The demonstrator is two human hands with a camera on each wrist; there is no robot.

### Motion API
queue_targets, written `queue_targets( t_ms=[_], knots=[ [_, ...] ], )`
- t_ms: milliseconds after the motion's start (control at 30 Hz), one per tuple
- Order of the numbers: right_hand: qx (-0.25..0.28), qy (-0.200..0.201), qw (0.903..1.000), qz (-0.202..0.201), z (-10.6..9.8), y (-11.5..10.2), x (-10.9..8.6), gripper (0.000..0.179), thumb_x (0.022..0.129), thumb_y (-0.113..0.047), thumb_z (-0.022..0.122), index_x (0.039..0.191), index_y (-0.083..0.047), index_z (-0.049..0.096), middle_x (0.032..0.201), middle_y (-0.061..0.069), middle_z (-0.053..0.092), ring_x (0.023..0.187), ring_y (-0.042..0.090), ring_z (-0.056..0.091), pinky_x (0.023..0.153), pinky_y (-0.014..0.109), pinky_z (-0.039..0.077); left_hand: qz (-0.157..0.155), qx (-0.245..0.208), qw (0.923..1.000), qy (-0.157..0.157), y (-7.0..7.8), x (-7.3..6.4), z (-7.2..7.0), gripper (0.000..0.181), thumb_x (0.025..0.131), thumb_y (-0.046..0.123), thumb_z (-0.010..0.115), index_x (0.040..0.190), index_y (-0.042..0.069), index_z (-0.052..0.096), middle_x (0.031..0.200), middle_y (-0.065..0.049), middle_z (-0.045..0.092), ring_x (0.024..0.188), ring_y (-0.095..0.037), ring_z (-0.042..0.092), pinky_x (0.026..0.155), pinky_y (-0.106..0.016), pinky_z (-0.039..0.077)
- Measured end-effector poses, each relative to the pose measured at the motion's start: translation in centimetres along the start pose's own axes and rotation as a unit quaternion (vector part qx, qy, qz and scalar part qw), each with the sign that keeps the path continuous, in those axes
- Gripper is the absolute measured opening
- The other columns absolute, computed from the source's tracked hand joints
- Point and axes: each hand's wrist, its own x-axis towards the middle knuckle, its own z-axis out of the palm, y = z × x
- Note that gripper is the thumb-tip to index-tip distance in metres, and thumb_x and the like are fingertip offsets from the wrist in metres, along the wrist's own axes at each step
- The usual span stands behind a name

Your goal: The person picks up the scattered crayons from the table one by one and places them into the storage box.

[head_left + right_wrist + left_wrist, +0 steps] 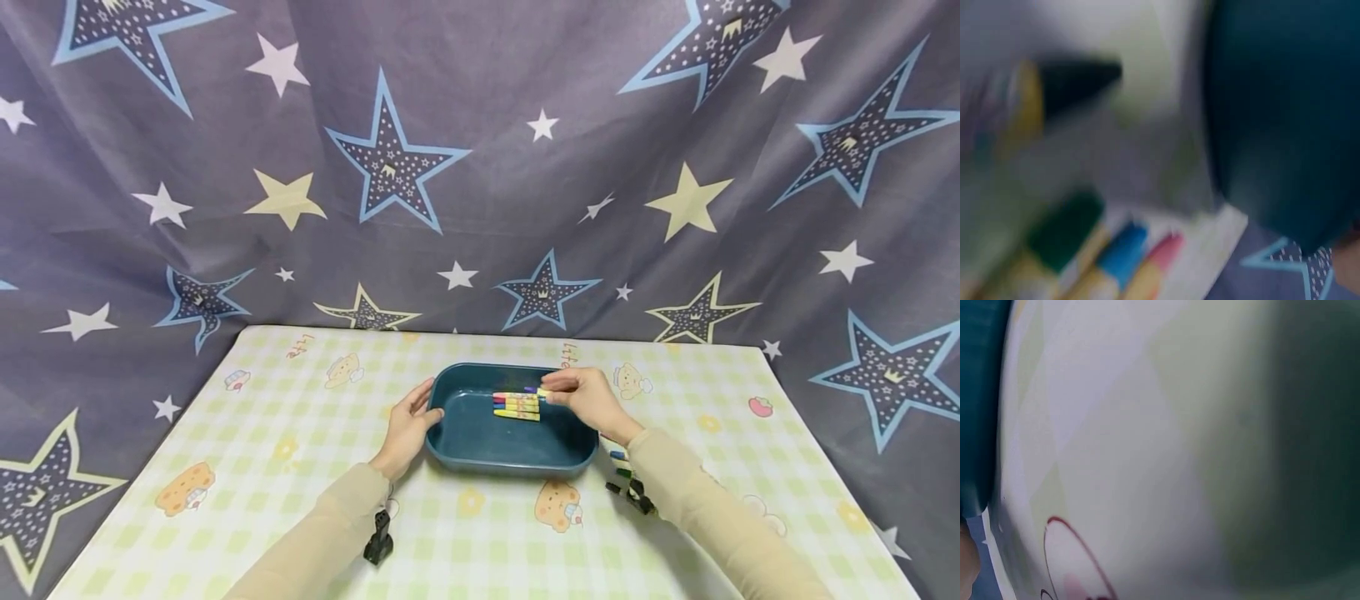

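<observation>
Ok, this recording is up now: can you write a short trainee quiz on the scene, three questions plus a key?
1. Which hand grips the left wall of the dark teal tray?

2. True or false: every crayon in view lies inside the tray.

3. What do the fingers of the right hand hold?
a) the tray's rim
b) a crayon
c) a paintbrush

Key:
1. The left hand.
2. False: a green-tipped crayon and a blue-tipped crayon, among others, lie outside it, on the right.
3. b: a purple-tipped crayon, held over the tray.
</observation>
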Motion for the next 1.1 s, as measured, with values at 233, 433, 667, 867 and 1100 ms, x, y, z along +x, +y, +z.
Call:
queue_targets(
  t_ms=[233,433,667,867,1100],
  knots=[
    [-0.015,-0.026,0.9995,-0.01,3.2,0.4,0.7,0.027,0.075,0.001,0.07,0.103,-0.001,0.069,0.092,0.013,0.071,0.086,0.023,0.067,0.07,0.024,0.057,0.004,0.013,0.9998,0.013,-0.2,0.1,0.0,0.059,0.084,0.0,0.055,0.14,0.008,0.038,0.139,-0.017,0.042,0.131,-0.03,0.038,0.107,-0.038,0.037],
    [-0.02,-0.039,0.999,-0.009,4.8,0.8,1.1,0.023,0.073,0.003,0.071,0.096,-0.002,0.071,0.089,0.012,0.071,0.082,0.021,0.067,0.068,0.024,0.057,0.006,0.011,0.9999,0.009,-0.3,0.3,0.1,0.059,0.084,-0.001,0.055,0.14,0.008,0.038,0.14,-0.017,0.041,0.131,-0.029,0.037,0.107,-0.037,0.037],
    [-0.057,-0.054,0.9967,-0.02,5.4,1.1,1.0,0.023,0.071,0.005,0.072,0.093,-0.001,0.071,0.087,0.012,0.071,0.079,0.021,0.068,0.066,0.023,0.056,-0.002,-0.011,0.9999,-0.004,0.4,-0.2,0.0,0.06,0.085,-0.002,0.054,0.141,0.004,0.035,0.142,-0.019,0.037,0.133,-0.031,0.034,0.108,-0.038,0.034],
    [-0.081,-0.038,0.9957,-0.024,5.7,1.1,1.1,0.023,0.072,0.005,0.071,0.093,-0.003,0.072,0.083,0.009,0.072,0.077,0.018,0.069,0.069,0.024,0.057,0.003,-0.004,0.9999,-0.011,2.1,-1.4,0.2,0.059,0.085,-0.004,0.052,0.14,0.0,0.034,0.141,-0.023,0.037,0.131,-0.035,0.036,0.106,-0.04,0.036],
    [-0.091,-0.018,0.9955,-0.021,5.7,1.2,1.2,0.027,0.071,0.012,0.067,0.094,-0.004,0.071,0.085,0.008,0.071,0.079,0.019,0.068,0.067,0.025,0.057,-0.004,-0.012,0.9999,-0.009,2.0,-1.4,0.2,0.059,0.085,-0.004,0.053,0.14,0.001,0.034,0.141,-0.021,0.038,0.132,-0.031,0.035,0.108,-0.037,0.034]
  ],
)
